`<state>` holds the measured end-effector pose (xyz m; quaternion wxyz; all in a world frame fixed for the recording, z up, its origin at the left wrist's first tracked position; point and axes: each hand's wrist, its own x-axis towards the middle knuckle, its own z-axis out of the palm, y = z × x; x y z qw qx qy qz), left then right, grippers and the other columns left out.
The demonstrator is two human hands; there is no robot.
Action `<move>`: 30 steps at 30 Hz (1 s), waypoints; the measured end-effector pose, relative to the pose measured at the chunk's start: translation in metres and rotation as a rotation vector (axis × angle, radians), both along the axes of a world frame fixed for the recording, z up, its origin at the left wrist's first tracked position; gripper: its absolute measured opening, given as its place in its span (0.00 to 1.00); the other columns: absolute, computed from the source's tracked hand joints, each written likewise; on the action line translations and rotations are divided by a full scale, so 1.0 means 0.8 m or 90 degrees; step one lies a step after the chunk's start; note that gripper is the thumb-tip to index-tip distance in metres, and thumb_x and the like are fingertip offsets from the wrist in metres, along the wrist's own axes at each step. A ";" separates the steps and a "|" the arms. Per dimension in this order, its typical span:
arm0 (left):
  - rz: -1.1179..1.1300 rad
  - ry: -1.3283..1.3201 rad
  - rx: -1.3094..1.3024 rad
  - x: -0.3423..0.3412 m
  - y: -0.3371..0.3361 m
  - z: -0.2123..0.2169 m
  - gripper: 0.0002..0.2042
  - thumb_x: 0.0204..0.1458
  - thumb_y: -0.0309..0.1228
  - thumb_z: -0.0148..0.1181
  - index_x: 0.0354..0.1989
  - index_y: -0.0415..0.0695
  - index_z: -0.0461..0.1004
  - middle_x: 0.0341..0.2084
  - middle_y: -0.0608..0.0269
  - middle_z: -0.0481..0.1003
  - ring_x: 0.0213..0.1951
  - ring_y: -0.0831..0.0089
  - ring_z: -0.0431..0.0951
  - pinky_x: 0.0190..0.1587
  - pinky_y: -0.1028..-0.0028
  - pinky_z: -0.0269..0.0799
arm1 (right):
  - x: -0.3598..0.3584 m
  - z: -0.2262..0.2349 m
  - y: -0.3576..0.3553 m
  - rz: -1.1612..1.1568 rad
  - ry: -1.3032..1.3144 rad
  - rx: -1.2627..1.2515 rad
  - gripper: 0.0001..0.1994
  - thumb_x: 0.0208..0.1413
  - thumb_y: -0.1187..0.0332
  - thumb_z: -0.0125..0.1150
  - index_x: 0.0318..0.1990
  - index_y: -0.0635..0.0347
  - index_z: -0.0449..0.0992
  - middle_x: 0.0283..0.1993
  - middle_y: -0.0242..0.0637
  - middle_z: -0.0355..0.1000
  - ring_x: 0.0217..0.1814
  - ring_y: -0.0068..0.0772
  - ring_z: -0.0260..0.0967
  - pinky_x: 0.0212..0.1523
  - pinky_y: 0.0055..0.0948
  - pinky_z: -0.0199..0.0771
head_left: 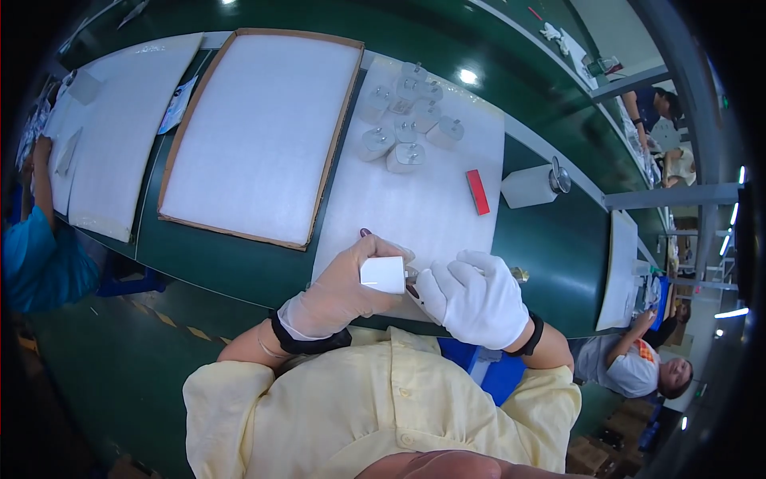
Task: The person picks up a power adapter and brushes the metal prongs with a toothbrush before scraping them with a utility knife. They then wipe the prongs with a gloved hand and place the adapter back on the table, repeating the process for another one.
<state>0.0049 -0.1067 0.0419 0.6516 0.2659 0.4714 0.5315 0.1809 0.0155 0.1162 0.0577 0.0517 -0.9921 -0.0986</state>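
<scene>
My left hand (339, 283), in a thin pale glove, is closed round a small white rectangular block (383, 275) over the near edge of the foam mat. A short metal part sticks out of the block's right end. My right hand (479, 297), in a white cloth glove, is closed just beside that end. A brassy tip (520, 275) shows past its far side; the rest of what it grips is hidden. Farther up the mat stands a group of several translucent white square containers (405, 157) with metal prongs on top.
A red bar (477, 192) lies on the white foam mat (415, 211). To its right, a white bottle with a metal top (531, 187) is on the green table (550, 243). A foam-lined cardboard tray (255, 144) lies left. Co-workers sit at both sides.
</scene>
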 end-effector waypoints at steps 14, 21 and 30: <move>0.017 0.001 0.015 0.002 -0.001 -0.003 0.24 0.41 0.20 0.65 0.50 0.42 0.69 0.42 0.66 0.71 0.41 0.79 0.71 0.43 0.78 0.69 | -0.006 0.001 0.001 -0.007 -0.014 -0.037 0.20 0.39 0.69 0.59 0.43 0.65 0.70 0.32 0.34 0.69 0.32 0.31 0.66 0.40 0.35 0.71; -0.025 -0.002 -0.022 -0.003 0.000 0.003 0.24 0.39 0.19 0.66 0.49 0.41 0.70 0.42 0.64 0.71 0.44 0.77 0.71 0.48 0.76 0.68 | -0.009 0.002 0.009 -0.005 -0.039 -0.087 0.13 0.39 0.66 0.60 0.36 0.57 0.72 0.30 0.29 0.69 0.29 0.29 0.67 0.37 0.32 0.72; -0.051 0.029 -0.036 -0.005 0.000 0.000 0.24 0.38 0.20 0.66 0.48 0.41 0.70 0.41 0.64 0.72 0.43 0.76 0.71 0.47 0.75 0.69 | -0.012 -0.003 0.013 0.008 -0.032 -0.117 0.11 0.39 0.66 0.59 0.33 0.55 0.71 0.25 0.27 0.65 0.26 0.29 0.66 0.29 0.31 0.69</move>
